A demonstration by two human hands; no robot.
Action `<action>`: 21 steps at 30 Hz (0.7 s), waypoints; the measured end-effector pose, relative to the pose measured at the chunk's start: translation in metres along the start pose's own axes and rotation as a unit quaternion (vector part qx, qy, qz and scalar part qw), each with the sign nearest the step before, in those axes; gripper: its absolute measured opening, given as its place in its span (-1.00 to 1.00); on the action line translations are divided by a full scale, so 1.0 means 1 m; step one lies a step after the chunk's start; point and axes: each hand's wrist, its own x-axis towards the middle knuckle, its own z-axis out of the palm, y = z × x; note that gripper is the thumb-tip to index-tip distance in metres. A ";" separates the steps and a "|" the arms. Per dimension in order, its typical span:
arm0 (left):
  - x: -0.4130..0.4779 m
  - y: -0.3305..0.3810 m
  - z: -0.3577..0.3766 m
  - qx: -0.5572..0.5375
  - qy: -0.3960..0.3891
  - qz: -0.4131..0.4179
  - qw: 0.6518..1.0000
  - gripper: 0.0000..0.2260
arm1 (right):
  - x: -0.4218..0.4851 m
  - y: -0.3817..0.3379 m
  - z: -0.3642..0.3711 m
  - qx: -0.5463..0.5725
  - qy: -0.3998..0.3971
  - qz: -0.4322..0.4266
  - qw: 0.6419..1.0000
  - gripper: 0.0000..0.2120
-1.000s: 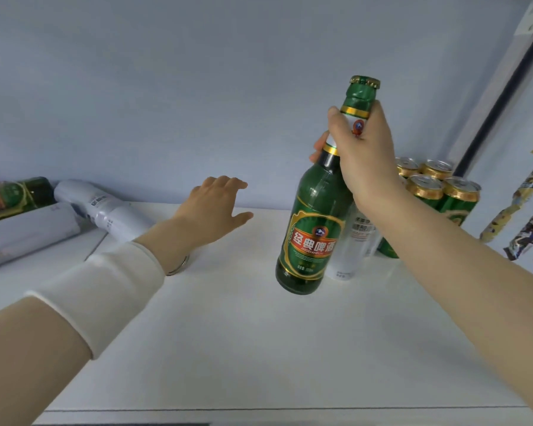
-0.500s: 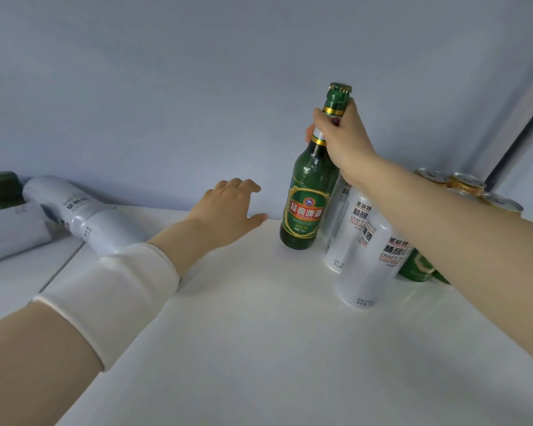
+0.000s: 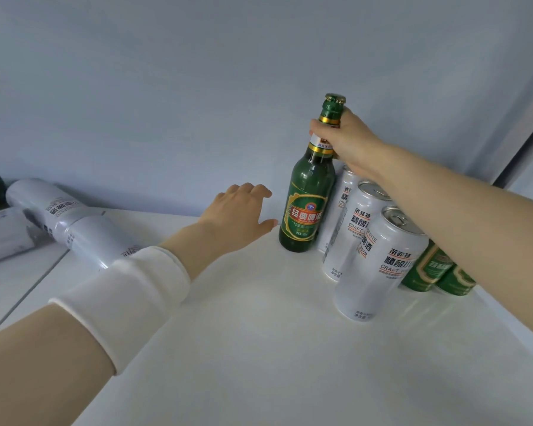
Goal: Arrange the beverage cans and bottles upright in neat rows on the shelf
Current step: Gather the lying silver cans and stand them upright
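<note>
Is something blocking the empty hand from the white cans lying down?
Nothing visible does. Only bare shelf lies between the left hand and the lying cans; the bottle stands on the hand's other side.

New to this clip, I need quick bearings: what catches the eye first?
A green beer bottle stands upright at the back of the white shelf, its neck gripped by the right hand. Just right of it three upright white cans line up toward the camera; far left, fallen cans lie sideways.

A wide white tube-shaped cloth band [image 3: 126, 299] wraps the left forearm [image 3: 197, 241] at eight o'clock, plain-edged, stopping short of the left hand [image 3: 237, 207]. The right forearm [image 3: 462, 210], at three o'clock, is bare.
</note>
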 end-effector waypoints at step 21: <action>-0.025 -0.005 -0.024 0.029 -0.006 -0.001 1.000 -0.50 | -0.012 -0.005 0.007 -0.001 0.060 0.084 0.995 -0.50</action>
